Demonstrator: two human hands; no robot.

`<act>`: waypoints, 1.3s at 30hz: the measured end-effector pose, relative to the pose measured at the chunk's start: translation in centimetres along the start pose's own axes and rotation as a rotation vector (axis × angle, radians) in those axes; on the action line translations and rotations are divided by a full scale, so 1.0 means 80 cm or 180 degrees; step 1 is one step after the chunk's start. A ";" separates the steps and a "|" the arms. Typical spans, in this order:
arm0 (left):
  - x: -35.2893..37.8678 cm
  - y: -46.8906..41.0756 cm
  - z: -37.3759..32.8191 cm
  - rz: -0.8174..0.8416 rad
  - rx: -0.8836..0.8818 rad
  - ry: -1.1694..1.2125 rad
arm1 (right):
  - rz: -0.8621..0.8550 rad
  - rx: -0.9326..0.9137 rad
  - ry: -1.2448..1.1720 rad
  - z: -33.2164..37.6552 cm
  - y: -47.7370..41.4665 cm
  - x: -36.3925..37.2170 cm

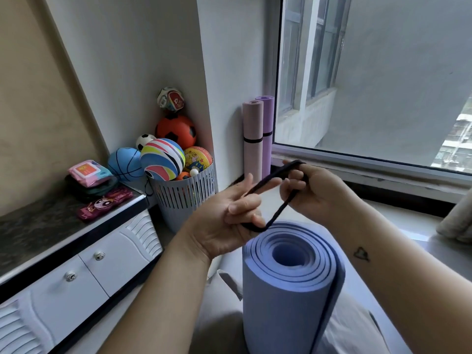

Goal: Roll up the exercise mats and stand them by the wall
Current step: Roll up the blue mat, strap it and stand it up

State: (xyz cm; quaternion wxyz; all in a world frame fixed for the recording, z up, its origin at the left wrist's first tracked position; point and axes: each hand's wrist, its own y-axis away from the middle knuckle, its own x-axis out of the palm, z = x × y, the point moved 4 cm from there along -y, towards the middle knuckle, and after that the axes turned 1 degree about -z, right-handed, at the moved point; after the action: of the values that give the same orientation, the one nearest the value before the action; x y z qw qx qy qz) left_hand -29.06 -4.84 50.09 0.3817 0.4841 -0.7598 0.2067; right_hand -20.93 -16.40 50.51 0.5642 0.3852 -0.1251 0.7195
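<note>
rolled mat (288,290) stands under left hand (224,226) and right hand (316,192), fingers (240,208) pinching black strap (273,177).

The nearest rolled mat (288,290) is periwinkle blue, and the strap (270,180) above it is black. One standing mat is a dusty-pink mat (252,123), the other a lilac mat (267,116); each has a black band. The basket (184,198) is pale grey with vertical slots. An orange ball (176,130) has black patches. A striped ball (162,159) is white, pink, blue, yellow and black. A sky-blue ball (125,163) has black lines. The cabinet (76,277) is white with a dark mottled top.
</note>
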 end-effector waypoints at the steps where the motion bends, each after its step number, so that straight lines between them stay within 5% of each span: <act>1: 0.000 0.000 0.001 0.0106 -0.0076 -0.0144 | 0.0055 0.0056 0.0037 -0.003 0.001 0.001; 7: 0.013 0.000 -0.006 -0.0368 0.0036 -0.1349 | 0.0585 -0.0014 0.1475 -0.007 0.014 0.007; 12: 0.020 -0.012 -0.025 -0.1075 0.0860 -0.1869 | 0.0668 -0.0432 0.2213 -0.002 0.020 0.008; 15: 0.021 -0.014 -0.035 -0.1267 0.1214 -0.2063 | 0.0970 -0.0489 0.2302 0.006 0.027 0.011; 23: 0.016 -0.004 -0.046 -0.1208 0.1232 -0.2863 | 0.2159 0.0523 0.1740 0.017 0.031 0.009; 27: 0.013 -0.002 -0.049 -0.1104 0.1199 -0.2839 | 0.2719 0.0564 0.1931 0.018 0.045 0.019; 30: 0.014 0.000 -0.049 -0.1026 0.1162 -0.2766 | 0.2600 0.0378 0.1785 0.021 0.042 0.024; 34: 0.021 0.001 -0.036 -0.0528 0.0620 -0.1958 | 0.2207 0.0216 0.1290 0.023 0.032 0.028; 39: 0.038 -0.001 -0.013 -0.0002 0.0242 -0.0918 | 0.2405 0.0460 0.0814 0.017 0.036 0.032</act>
State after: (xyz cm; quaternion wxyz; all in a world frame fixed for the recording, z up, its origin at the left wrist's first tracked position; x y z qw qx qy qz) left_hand -29.32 -5.89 53.10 0.2499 0.5231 -0.7982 0.1635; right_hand -23.18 -16.39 53.91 0.2425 0.2582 -0.1359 0.9253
